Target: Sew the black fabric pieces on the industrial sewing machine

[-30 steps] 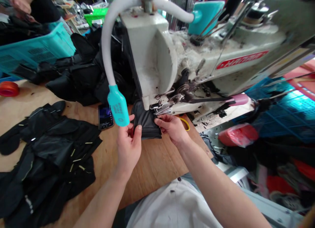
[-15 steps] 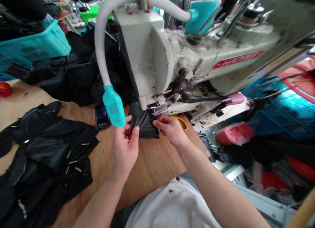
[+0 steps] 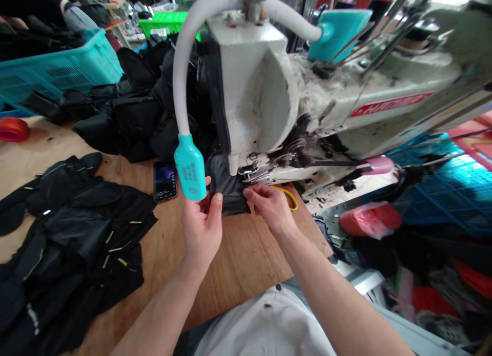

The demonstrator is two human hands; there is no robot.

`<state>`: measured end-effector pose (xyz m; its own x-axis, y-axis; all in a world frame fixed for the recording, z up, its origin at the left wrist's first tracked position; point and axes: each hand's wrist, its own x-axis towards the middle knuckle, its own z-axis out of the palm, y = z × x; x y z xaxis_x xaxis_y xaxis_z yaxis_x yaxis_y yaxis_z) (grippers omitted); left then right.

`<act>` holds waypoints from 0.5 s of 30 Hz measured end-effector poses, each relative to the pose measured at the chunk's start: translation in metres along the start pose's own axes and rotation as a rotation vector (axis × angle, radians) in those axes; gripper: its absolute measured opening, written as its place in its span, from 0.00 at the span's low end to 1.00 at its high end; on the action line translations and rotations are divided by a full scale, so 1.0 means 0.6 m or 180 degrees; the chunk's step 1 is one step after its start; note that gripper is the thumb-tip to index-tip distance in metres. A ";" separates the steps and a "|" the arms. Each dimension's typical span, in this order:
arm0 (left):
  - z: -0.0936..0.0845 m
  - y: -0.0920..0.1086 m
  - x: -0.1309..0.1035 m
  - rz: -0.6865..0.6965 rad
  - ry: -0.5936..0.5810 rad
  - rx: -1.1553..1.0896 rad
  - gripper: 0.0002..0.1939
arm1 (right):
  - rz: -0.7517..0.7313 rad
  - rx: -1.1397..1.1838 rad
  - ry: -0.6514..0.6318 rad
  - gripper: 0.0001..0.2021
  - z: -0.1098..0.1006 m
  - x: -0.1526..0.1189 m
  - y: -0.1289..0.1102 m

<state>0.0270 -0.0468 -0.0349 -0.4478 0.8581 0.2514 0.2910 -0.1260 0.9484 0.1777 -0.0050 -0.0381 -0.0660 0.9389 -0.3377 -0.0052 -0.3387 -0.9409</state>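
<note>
A small black fabric piece lies at the needle area of a white sewing machine. My left hand grips its left edge, thumb on top and fingers partly hidden beneath it and behind the lamp head. With thumb and forefinger, my right hand pinches the right edge, close to the metal binding guide. A turquoise lamp head on a white bendy neck hangs just above my left hand.
Black fabric pieces are heaped on the wooden table at left. A phone lies beside them. Black pouches and a turquoise crate stand behind. A yellow loop sits right of my right hand, near the table edge.
The view has shifted, so the machine and table appear slightly further right. Both hands keep their hold on the black fabric, which shows little movement at the machine.
</note>
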 end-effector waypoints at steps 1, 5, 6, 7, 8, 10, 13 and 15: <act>0.000 0.000 0.000 -0.0014 -0.0004 -0.0007 0.25 | -0.0008 -0.0080 -0.0006 0.20 0.000 -0.001 -0.001; 0.002 -0.001 0.004 -0.0038 0.0035 -0.0023 0.25 | -0.0141 -0.0220 0.0012 0.18 0.001 0.006 0.004; 0.003 -0.002 0.005 -0.0036 0.0054 -0.0026 0.25 | -0.0165 -0.0179 0.0019 0.18 0.002 0.009 0.007; 0.004 -0.002 0.006 -0.0032 0.0076 -0.0022 0.25 | -0.0179 -0.0128 0.0026 0.18 0.003 0.013 0.009; 0.005 -0.003 0.007 -0.0023 0.0102 -0.0011 0.25 | -0.0192 -0.0083 0.0037 0.18 0.004 0.016 0.011; 0.005 -0.005 0.010 0.0016 0.0146 0.0039 0.25 | -0.0229 -0.0060 0.0077 0.18 0.007 0.019 0.013; 0.003 -0.014 0.022 0.0151 0.0143 0.0201 0.24 | -0.0360 -0.0277 0.0201 0.19 0.015 0.013 0.009; 0.001 -0.025 0.039 0.0302 0.0133 0.0317 0.25 | -0.0506 -0.0567 0.0305 0.18 0.020 0.001 0.008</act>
<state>0.0124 -0.0245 -0.0435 -0.4486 0.8229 0.3487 0.4152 -0.1537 0.8967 0.1658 -0.0068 -0.0422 0.0166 0.9839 -0.1781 0.1684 -0.1783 -0.9695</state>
